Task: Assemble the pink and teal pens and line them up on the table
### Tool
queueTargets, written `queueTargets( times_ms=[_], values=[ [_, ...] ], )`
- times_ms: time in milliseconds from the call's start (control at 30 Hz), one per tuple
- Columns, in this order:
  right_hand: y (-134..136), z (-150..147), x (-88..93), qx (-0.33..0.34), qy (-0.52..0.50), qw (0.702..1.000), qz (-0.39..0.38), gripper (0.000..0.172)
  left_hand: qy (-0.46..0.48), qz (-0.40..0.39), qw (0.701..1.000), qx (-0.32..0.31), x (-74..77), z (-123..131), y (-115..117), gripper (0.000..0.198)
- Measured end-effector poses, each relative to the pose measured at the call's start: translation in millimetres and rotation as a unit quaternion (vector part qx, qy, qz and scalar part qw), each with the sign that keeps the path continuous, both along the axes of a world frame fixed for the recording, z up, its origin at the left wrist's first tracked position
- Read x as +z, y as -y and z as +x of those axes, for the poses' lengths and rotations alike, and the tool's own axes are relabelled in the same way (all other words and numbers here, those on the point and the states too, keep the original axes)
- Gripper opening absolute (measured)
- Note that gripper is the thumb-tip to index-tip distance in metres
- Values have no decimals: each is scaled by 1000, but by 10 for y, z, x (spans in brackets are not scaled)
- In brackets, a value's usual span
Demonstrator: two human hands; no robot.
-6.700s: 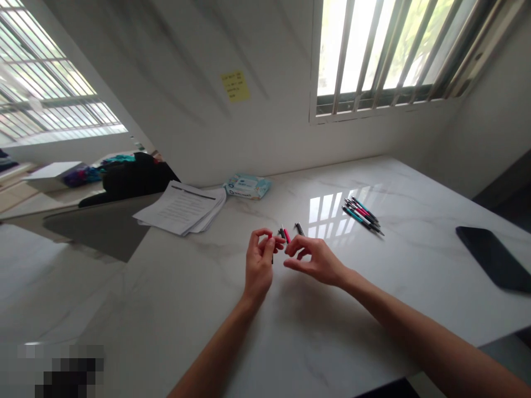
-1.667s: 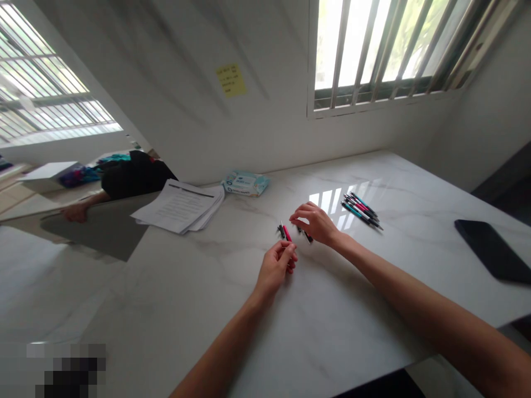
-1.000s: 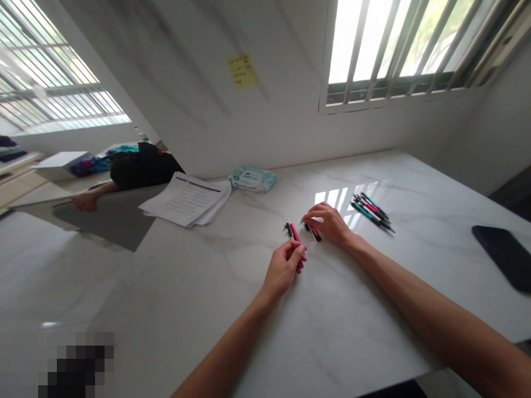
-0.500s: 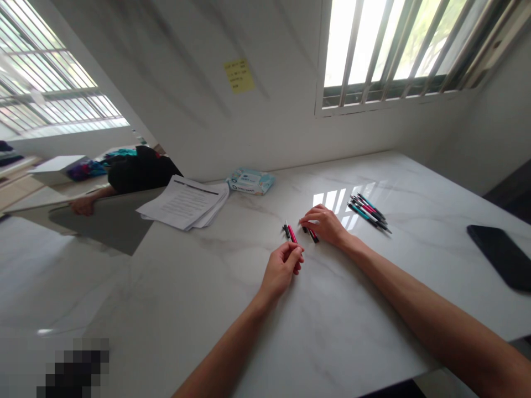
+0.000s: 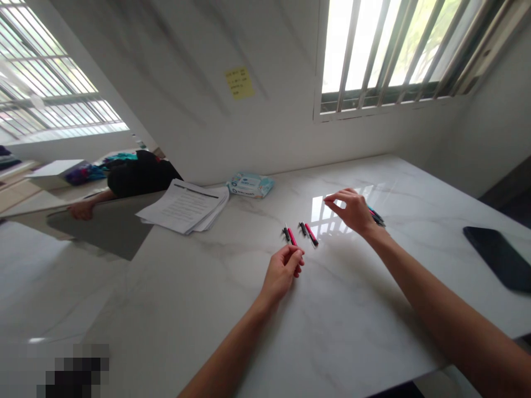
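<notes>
white marble surface (image 5: pixel 340 337) carries two small pairs of pens, each a black piece beside a pink one; at this size i cannot tell whether they are whole pens or parts. the first pair of pens (image 5: pixel 290 236) lies just above the left hand (image 5: pixel 282 272), whose fingers curl loosely; the fingers sit close to the pink piece, but whether they touch it or hold anything i cannot tell. the second pair of pens (image 5: pixel 307 233) lies just to the right, apart from the first. the right hand (image 5: pixel 350 210) is open, fingers loosely spread, holding nothing visible, and hangs over a bunch of pens (image 5: pixel 376 217) that it partly hides. so two pairs sit apart while the bunch stays together. a pack of wet wipes (image 5: pixel 250 185), a stack of printed papers (image 5: pixel 182 207) and a yellow sticky note (image 5: pixel 238 83) show writing too small to read; a smartphone (image 5: pixel 500 258) lies face down or dark.
</notes>
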State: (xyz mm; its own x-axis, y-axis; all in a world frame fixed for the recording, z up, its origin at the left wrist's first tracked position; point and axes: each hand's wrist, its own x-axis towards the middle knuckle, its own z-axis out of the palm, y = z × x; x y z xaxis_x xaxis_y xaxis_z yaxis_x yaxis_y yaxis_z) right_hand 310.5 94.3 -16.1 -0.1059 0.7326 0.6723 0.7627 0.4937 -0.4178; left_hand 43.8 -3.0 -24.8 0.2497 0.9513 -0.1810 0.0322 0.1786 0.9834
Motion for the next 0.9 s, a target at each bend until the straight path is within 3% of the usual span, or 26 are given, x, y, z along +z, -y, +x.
queueTargets(
  times_ms=[100, 233, 367, 633, 900],
  values=[
    [29, 374, 27, -69, 20, 997, -9, 20, -4, 7, 1000, -1, -7, -3, -5, 28],
    [104, 850, -167, -216, -37, 971, -91, 23, -4, 3, 1000, 0, -7, -8, -16, 28],
    [152, 1117, -319, -229, -21, 950, -212, 24, -4, 1, 1000, 1, -6, -17, -29, 28],
    [156, 1123, -338, -203, 23, 939, -278, 23, 2, 4, 1000, 1, 1, -22, -28, 25],
    [204, 1067, -261, -237, 38, 925, -293, 24, 1, 1, 1000, 0, 25, -25, -21, 22]
  ],
)
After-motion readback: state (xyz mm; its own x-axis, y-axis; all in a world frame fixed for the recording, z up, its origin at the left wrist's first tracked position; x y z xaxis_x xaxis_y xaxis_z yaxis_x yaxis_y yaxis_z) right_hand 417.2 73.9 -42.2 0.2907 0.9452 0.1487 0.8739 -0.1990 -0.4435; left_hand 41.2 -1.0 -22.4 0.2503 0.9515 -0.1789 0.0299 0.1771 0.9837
